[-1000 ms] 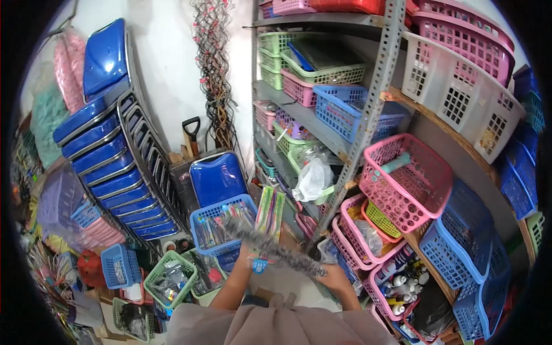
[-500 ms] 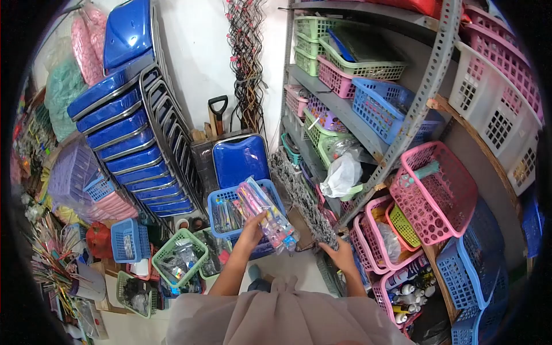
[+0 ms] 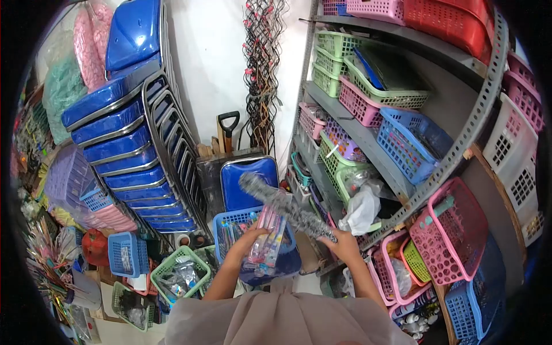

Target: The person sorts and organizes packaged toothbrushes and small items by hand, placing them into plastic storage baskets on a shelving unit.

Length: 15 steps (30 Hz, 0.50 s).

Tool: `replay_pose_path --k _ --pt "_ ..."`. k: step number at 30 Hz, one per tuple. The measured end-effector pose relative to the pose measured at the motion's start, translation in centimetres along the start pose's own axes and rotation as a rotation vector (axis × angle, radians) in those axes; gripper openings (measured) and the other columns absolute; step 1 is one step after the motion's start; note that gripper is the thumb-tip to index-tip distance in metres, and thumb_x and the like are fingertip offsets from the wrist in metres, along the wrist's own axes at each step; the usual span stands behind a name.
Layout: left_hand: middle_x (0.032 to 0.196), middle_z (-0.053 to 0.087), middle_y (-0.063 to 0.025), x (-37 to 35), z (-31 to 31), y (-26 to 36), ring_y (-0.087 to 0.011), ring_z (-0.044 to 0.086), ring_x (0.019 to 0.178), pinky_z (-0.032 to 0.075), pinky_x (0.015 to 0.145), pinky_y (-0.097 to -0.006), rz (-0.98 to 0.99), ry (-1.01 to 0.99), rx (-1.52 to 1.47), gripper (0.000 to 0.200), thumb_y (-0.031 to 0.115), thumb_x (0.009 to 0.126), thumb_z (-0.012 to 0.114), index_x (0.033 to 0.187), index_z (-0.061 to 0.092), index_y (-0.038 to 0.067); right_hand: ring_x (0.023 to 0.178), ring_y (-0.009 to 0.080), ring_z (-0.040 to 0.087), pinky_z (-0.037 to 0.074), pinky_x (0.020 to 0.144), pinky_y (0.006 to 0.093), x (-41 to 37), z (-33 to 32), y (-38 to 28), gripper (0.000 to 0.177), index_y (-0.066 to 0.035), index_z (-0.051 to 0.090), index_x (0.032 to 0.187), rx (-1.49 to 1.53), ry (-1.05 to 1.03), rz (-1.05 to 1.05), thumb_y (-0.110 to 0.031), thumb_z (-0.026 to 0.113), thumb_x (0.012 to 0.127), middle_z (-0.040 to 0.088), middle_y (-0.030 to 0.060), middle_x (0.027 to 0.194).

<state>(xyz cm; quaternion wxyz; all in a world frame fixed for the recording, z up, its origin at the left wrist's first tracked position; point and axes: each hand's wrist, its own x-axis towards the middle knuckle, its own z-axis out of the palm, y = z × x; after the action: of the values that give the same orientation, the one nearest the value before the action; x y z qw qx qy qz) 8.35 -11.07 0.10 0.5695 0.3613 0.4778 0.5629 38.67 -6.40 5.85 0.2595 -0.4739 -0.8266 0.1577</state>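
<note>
My left hand (image 3: 246, 242) grips clear plastic packs (image 3: 265, 238) with pink and blue contents, above a blue basket (image 3: 221, 217) that holds similar small packs. In my right hand (image 3: 340, 244) is the lower end of a long, fuzzy grey strip (image 3: 287, 208), its fingers wrapped round it. The strip slants up to the left, over the top of the packs and in front of a blue chair seat (image 3: 248, 181). What lies at the bottom of the basket is partly hidden by the packs.
Stacked blue chairs (image 3: 123, 152) rise at the left. A grey metal shelf (image 3: 368, 141) with green, pink and blue baskets stands at the right. Near the floor are a green basket (image 3: 183, 252), a small blue basket (image 3: 127, 236) and a pink basket (image 3: 454, 230).
The grey strip has swung up and left, now crossing over the packs. My left hand and the packs are nearer the basket, the packs more upright. The view has shifted slightly.
</note>
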Motion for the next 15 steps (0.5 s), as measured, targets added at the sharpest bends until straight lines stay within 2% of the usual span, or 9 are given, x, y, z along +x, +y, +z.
replay_pose_path --k 2,3,5,8,10,11,12,14,15 --pt "0.106 0.065 -0.0107 1.5 -2.4 -0.3 -0.0232 0.063 0.091 0.051 0.079 -0.0356 -0.279 0.099 -0.336 0.043 0.022 0.085 0.059 0.123 0.056 0.003 0.076 0.0384 0.063 0.05 0.065 0.0431 1.3 0.6 -0.1 0.046 -0.004 0.067 0.092 0.037 -0.022 -0.068 -0.047 0.071 0.077 0.066 0.0187 0.082" --pt "0.106 0.065 -0.015 3.8 -5.2 -2.8 -0.0281 0.064 0.09 0.052 0.079 -0.0391 -0.241 -0.168 -0.55 0.048 0.035 0.087 0.054 0.121 0.057 0.001 0.074 0.0387 0.063 0.05 0.064 0.0431 1.9 0.5 -0.6 0.046 -0.003 0.067 0.091 0.037 -0.02 -0.075 -0.047 0.071 0.077 0.065 0.0193 0.08" --pt "0.104 0.065 -0.0161 3.6 -4.7 0.4 -0.029 0.064 0.089 0.052 0.079 -0.04 -0.243 -0.132 -0.589 0.049 0.04 0.087 0.052 0.116 0.059 0.001 0.07 0.0394 0.062 0.049 0.061 0.043 3.2 1.5 -0.2 0.046 -0.002 0.067 0.09 0.037 -0.022 0.028 -0.046 0.072 0.077 0.063 0.021 0.072" --pt "0.101 0.065 -0.0163 5.0 -4.8 3.2 -0.0306 0.064 0.089 0.052 0.08 -0.0415 -0.291 -0.06 -0.649 0.054 0.05 0.087 0.048 0.109 0.06 0.002 0.068 0.0397 0.062 0.049 0.06 0.0427 4.6 2.9 -1.4 0.046 -0.004 0.068 0.094 0.077 0.027 0.092 -0.046 0.073 0.076 0.063 0.0208 0.07" --pt "0.101 0.066 -0.0143 6.1 -3.6 4.4 -0.0317 0.064 0.089 0.052 0.081 -0.0422 0.03 0.273 -0.589 0.057 0.053 0.088 0.047 0.113 0.06 0.003 0.068 0.0394 0.063 0.049 0.061 0.0429 5.1 3.8 -1.6 0.048 -0.003 0.068 0.096 0.051 -0.013 0.027 -0.046 0.072 0.076 0.064 0.0217 0.072" --pt "0.108 0.064 -0.0137 7.4 -5.8 3.3 -0.0322 0.062 0.094 0.05 0.087 -0.0433 0.235 -0.005 -0.366 0.06 0.055 0.087 0.05 0.118 0.058 0.004 0.068 0.0392 0.063 0.05 0.061 0.0426 5.4 3.9 -1.9 0.048 -0.004 0.068 0.097 0.036 -0.036 -0.032 -0.047 0.072 0.076 0.064 0.0216 0.073" --pt "0.108 0.064 -0.0137 8.4 -6.4 2.9 -0.0322 0.062 0.094 0.05 0.087 -0.0433 0.234 -0.014 -0.365 0.06 0.055 0.087 0.05 0.118 0.058 0.004 0.068 0.0391 0.063 0.05 0.062 0.0424 5.6 4.1 -2.0 0.048 -0.004 0.068 0.098 0.019 -0.061 -0.09 -0.047 0.071 0.077 0.064 0.0216 0.074" --pt "0.134 0.049 -0.0164 8.0 -4.9 6.0 -0.0341 0.054 0.113 0.041 0.098 -0.057 -0.118 -0.184 -1.014 0.069 0.055 0.089 0.051 0.134 0.044 0.003 0.07 0.0386 0.064 0.051 0.065 0.0424 5.9 5.6 -1.3 0.049 -0.007 0.069 0.102 0.14 -0.062 0.015 -0.049 0.07 0.078 0.065 0.0219 0.076" --pt "0.134 0.048 -0.019 7.7 -4.1 7.0 -0.0363 0.05 0.119 0.035 0.103 -0.0581 -0.126 -0.28 -1.11 0.072 0.057 0.089 0.048 0.136 0.042 0.002 0.071 0.0388 0.064 0.051 0.065 0.0424 6.0 6.2 -1.4 0.048 -0.008 0.069 0.103 0.107 0.002 0.11 -0.049 0.07 0.078 0.065 0.0216 0.077"
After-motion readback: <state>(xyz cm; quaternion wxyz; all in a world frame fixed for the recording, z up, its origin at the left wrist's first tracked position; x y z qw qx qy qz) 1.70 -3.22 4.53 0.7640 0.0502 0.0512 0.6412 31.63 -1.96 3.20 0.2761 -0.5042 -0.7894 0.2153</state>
